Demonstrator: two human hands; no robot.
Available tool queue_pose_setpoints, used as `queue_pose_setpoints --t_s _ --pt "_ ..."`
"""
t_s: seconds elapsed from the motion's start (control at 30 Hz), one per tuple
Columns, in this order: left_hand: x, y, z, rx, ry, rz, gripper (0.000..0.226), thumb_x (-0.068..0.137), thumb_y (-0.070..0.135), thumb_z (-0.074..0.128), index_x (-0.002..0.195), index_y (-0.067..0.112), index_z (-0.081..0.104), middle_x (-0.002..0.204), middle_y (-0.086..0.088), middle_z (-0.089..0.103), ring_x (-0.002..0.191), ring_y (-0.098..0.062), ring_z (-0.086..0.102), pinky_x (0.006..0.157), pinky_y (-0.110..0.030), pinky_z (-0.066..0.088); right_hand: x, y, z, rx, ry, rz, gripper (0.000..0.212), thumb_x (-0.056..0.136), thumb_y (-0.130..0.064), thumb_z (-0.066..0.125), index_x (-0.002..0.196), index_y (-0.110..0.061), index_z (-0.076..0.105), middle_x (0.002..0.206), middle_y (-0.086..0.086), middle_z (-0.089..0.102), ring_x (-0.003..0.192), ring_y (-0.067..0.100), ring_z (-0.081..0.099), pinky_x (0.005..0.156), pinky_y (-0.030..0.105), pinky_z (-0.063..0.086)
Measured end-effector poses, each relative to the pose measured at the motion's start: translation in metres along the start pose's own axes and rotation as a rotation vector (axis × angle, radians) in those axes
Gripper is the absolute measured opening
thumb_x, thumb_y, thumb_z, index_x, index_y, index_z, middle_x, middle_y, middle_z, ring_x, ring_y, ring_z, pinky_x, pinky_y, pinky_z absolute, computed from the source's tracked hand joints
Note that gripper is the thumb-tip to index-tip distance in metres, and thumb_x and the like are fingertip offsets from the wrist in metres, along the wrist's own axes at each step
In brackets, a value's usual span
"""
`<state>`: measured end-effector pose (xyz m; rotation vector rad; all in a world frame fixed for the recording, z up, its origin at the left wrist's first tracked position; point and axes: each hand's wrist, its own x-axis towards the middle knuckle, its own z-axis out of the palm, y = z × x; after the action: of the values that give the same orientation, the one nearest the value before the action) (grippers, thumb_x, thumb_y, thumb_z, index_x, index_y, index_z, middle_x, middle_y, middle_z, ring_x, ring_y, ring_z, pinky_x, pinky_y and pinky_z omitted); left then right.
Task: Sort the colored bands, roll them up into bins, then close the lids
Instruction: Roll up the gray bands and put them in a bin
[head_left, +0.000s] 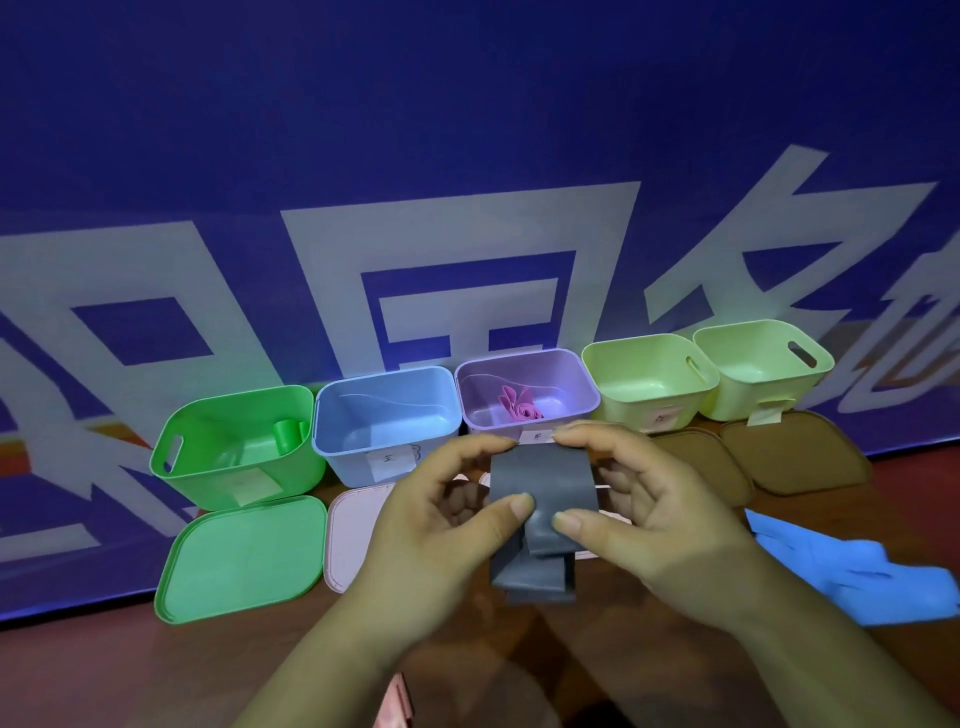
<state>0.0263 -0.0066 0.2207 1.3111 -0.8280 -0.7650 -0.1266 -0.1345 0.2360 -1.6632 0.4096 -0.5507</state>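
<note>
The grey band (540, 483), partly rolled, was pinched by the left hand (441, 519) and right hand (654, 514) just before the purple bin (478, 421). A green band (285, 434) and a pink band (519, 410) were already binned. The blue band (841, 571) lay loose at right, and the lids (244, 556) lay off.

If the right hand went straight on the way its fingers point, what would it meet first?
Its fingers point left across the grey band it pinches, so the right hand would probably meet the left hand at its fingertips first; depth is hard to judge.
</note>
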Motion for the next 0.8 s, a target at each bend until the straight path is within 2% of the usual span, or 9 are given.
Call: queue_pose_setpoints --t_s 0.1,0.2,0.3,0.37,0.43,0.53,0.67,0.8 --pt "-0.002 0.0 -0.007 -0.012 -0.01 -0.017 0.038 0.075 0.016 0.074 0.113 0.022 0.068 0.093 -0.003 0.072 0.083 -0.019 0.067 0.074 -0.029 0.056 -0.002 -0.003 0.009 -0.05 0.036 -0.017 0.044 0.071 -0.03 0.078 0.112 -0.038 0.066 0.121 -0.002 0.063 0.11 0.022 0.065 0.089 0.036 0.056" --pt "-0.004 0.002 -0.013 0.0 -0.049 -0.018 0.038 0.077 0.02 0.075 0.113 0.028 0.07 0.101 -0.006 0.071 0.088 -0.022 0.067 0.079 -0.032 0.056 -0.004 -0.002 0.017 -0.015 0.073 0.008 0.041 0.07 -0.025 0.078 0.108 -0.034 0.068 0.113 0.005 0.068 0.105 0.024 0.067 0.09 0.044 0.056" --pt "-0.005 0.004 -0.019 0.015 -0.121 -0.017 0.043 0.078 0.021 0.074 0.118 0.036 0.067 0.108 -0.002 0.07 0.092 -0.027 0.067 0.084 -0.033 0.058 -0.004 -0.002 0.024 0.062 0.134 0.047 0.037 0.071 -0.011 0.075 0.102 -0.031 0.07 0.108 0.009 0.071 0.099 0.026 0.069 0.083 0.038 0.058" --pt "-0.007 0.004 -0.023 0.093 -0.161 0.005 0.051 0.079 0.029 0.076 0.125 0.043 0.062 0.119 0.003 0.067 0.102 -0.027 0.066 0.091 -0.041 0.058 -0.004 -0.002 0.028 0.095 0.17 0.069 0.035 0.07 -0.008 0.073 0.098 -0.029 0.07 0.105 0.007 0.072 0.093 0.021 0.07 0.077 0.032 0.058" --pt "-0.008 0.004 -0.028 0.142 -0.202 0.029 0.055 0.079 0.037 0.075 0.13 0.047 0.057 0.129 0.006 0.062 0.11 -0.024 0.065 0.095 -0.044 0.055 -0.005 -0.003 0.032 0.117 0.184 0.099 0.034 0.07 -0.008 0.072 0.097 -0.028 0.071 0.101 0.002 0.072 0.087 0.017 0.07 0.074 0.029 0.057" --pt "-0.009 0.005 -0.034 0.137 -0.238 0.079 0.052 0.08 0.032 0.074 0.128 0.046 0.059 0.131 0.01 0.059 0.116 -0.018 0.063 0.095 -0.035 0.054 -0.006 -0.001 0.039 0.114 0.218 0.151 0.032 0.068 -0.013 0.073 0.095 -0.03 0.072 0.099 -0.001 0.072 0.082 0.017 0.068 0.074 0.032 0.057" --pt "-0.01 0.007 -0.038 0.155 -0.214 0.179 0.038 0.082 0.022 0.073 0.115 0.042 0.07 0.127 0.02 0.059 0.124 -0.003 0.055 0.091 -0.011 0.046 -0.007 -0.003 0.048 0.122 0.257 0.225 0.027 0.068 -0.021 0.072 0.093 -0.031 0.072 0.094 -0.004 0.074 0.077 0.013 0.068 0.06 0.023 0.051" --pt "-0.013 0.005 -0.043 0.119 -0.229 0.202 0.027 0.081 0.033 0.069 0.107 0.034 0.076 0.13 0.016 0.061 0.129 -0.006 0.053 0.097 -0.013 0.042 -0.006 -0.006 0.055 0.184 0.296 0.274 0.026 0.07 -0.024 0.068 0.095 -0.023 0.071 0.091 0.002 0.073 0.078 0.021 0.064 0.063 0.035 0.048"
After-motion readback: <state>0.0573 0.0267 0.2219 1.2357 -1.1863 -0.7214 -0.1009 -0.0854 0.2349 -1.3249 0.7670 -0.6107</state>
